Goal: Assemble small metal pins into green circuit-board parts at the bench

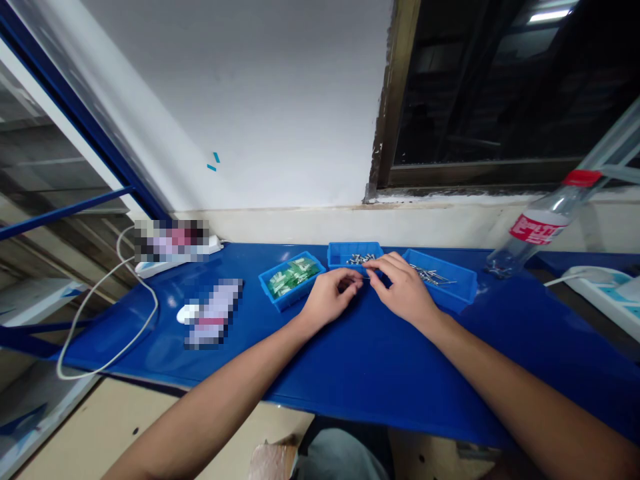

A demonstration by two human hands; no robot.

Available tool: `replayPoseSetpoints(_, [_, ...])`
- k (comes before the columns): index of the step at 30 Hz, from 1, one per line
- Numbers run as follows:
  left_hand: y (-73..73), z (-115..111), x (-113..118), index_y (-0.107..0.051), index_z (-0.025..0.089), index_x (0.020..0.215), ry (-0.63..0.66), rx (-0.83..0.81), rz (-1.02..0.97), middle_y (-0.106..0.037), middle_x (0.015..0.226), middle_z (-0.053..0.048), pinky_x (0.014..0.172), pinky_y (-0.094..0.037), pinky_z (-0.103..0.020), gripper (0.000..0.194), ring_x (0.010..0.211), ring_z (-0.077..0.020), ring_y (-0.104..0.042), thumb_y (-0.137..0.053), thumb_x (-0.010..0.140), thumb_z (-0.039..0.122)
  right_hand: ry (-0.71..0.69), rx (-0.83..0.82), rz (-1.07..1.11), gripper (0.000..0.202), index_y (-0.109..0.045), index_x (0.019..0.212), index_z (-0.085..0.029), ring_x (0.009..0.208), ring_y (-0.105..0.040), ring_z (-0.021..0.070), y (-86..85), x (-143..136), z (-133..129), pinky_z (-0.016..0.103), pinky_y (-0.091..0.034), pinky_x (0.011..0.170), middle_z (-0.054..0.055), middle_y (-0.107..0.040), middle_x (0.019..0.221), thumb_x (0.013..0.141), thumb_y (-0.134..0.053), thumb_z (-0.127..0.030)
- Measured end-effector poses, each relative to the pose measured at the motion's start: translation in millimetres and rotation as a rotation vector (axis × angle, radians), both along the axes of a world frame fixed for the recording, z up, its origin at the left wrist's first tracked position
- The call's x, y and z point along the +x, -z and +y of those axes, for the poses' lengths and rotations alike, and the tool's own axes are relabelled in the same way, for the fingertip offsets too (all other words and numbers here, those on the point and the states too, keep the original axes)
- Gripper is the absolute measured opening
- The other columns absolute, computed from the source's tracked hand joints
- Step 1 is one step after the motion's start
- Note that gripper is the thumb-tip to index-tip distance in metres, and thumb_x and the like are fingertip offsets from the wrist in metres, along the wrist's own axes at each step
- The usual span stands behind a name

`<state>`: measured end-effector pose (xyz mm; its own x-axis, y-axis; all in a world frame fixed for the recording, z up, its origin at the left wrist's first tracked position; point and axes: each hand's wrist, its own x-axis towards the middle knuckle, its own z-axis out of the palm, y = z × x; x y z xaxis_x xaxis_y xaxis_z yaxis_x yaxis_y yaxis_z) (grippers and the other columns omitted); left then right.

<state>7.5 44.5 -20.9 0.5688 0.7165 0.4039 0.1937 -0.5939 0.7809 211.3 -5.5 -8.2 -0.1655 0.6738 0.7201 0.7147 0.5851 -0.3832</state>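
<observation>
My left hand and my right hand meet over the blue table, thumbs and fingers pinched towards each other. A thin, pale sliver shows between the fingertips; it looks like a slim metal pin, but it is too small to make out fully. Just behind the hands stands a blue bin with small shiny metal parts. To the right, partly covered by my right hand, a second blue bin holds long thin metal pins. Left of my left hand, another blue bin contains green and clear pieces.
A plastic bottle with a red cap leans at the back right, near a white power strip. On the left lie a blurred-out flat item, a white oval object and a looping white cable. The wall borders the table's back.
</observation>
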Motion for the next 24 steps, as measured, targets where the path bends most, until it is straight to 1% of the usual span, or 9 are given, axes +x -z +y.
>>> replayPoseSetpoints(3, [2.8, 3, 2, -0.069, 0.014, 0.114, 0.008, -0.259, -0.255, -0.078, 0.105, -0.01, 0.093, -0.06, -0.033, 0.023, 0.097, -0.0188, -0.075, -0.073, 0.092, 0.021, -0.079, -0.089, 0.061, 0.021, -0.07, 0.114, -0.026, 0.093, -0.067, 0.0246, 1.6, -5, -4, 0.041, -0.058, 0.082, 0.007, -0.072, 0.106, 0.099, -0.058, -0.017])
replayPoseSetpoints(5, [6.1, 6, 2, -0.069, 0.013, 0.112, 0.022, -0.338, -0.314, -0.077, 0.102, -0.01, 0.094, -0.059, -0.033, 0.025, 0.095, -0.0171, -0.074, -0.077, 0.088, 0.018, -0.109, -0.155, 0.1, 0.02, -0.069, 0.115, -0.025, 0.082, -0.066, 0.0211, 5.9, -9, -4, 0.037, -0.057, 0.074, 0.006, -0.071, 0.103, 0.098, -0.061, -0.019])
replayPoseSetpoints(7, [9.2, 8, 3, -0.068, 0.013, 0.111, 0.02, -0.37, -0.318, -0.076, 0.099, -0.009, 0.093, -0.059, -0.031, 0.026, 0.093, -0.0155, -0.073, -0.077, 0.086, 0.014, -0.13, -0.218, 0.121, 0.021, -0.069, 0.116, -0.025, 0.076, -0.064, 0.0192, 11.7, -11, -3, 0.035, -0.056, 0.07, 0.005, -0.07, 0.101, 0.096, -0.064, -0.021])
replayPoseSetpoints(9, [11.3, 8, 3, -0.068, 0.012, 0.11, 0.004, -0.38, -0.3, -0.075, 0.098, -0.008, 0.093, -0.059, -0.031, 0.025, 0.091, -0.0146, -0.073, -0.074, 0.086, 0.009, -0.139, -0.266, 0.123, 0.023, -0.068, 0.116, -0.025, 0.077, -0.065, 0.019, 16.4, -12, -2, 0.034, -0.056, 0.07, 0.004, -0.069, 0.099, 0.094, -0.066, -0.02])
replayPoseSetpoints(12, [12.0, 8, 2, -0.068, 0.013, 0.112, -0.022, -0.36, -0.264, -0.075, 0.1, -0.009, 0.094, -0.058, -0.031, 0.023, 0.092, -0.015, -0.073, -0.07, 0.089, 0.008, -0.134, -0.281, 0.084, 0.027, -0.067, 0.118, -0.025, 0.081, -0.065, 0.0192, 17.9, -11, -2, 0.034, -0.057, 0.076, 0.004, -0.069, 0.1, 0.093, -0.065, -0.016])
replayPoseSetpoints(16, [10.0, 6, 1, -0.067, 0.014, 0.118, -0.035, -0.313, -0.247, -0.076, 0.109, -0.012, 0.093, -0.059, -0.033, 0.024, 0.096, -0.017, -0.074, -0.064, 0.094, 0.011, -0.091, -0.268, -0.017, 0.022, -0.066, 0.117, -0.024, 0.088, -0.068, 0.0202, 14.3, -7, -3, 0.037, -0.058, 0.084, 0.006, -0.07, 0.107, 0.098, -0.059, -0.016])
replayPoseSetpoints(20, [6.8, 3, -1, -0.067, 0.016, 0.122, -0.05, -0.257, -0.236, -0.076, 0.116, -0.012, 0.09, -0.06, -0.031, 0.025, 0.097, -0.0172, -0.074, -0.058, 0.099, 0.015, -0.017, -0.242, -0.207, 0.014, -0.069, 0.109, -0.022, 0.101, -0.069, 0.0271, 15.6, 0, -3, 0.044, -0.057, 0.092, 0.01, -0.071, 0.108, 0.1, -0.059, -0.02])
replayPoseSetpoints(22, [4.7, 2, -2, -0.067, 0.016, 0.122, -0.063, -0.222, -0.221, -0.076, 0.116, -0.012, 0.089, -0.059, -0.03, 0.025, 0.097, -0.0172, -0.074, -0.057, 0.1, 0.017, -0.004, -0.214, -0.267, 0.019, -0.07, 0.115, -0.022, 0.109, -0.068, 0.0298, 17.3, 2, -2, 0.047, -0.056, 0.098, 0.011, -0.072, 0.112, 0.099, -0.06, -0.019])
replayPoseSetpoints(24, [2.6, 1, -2, -0.067, 0.016, 0.122, -0.078, -0.184, -0.2, -0.077, 0.115, -0.011, 0.089, -0.059, -0.03, 0.025, 0.096, -0.0174, -0.073, -0.057, 0.099, 0.017, 0.001, -0.194, -0.279, 0.024, -0.071, 0.119, -0.022, 0.111, -0.068, 0.0297, 18.6, 4, -1, 0.048, -0.056, 0.1, 0.012, -0.073, 0.115, 0.099, -0.06, -0.017])
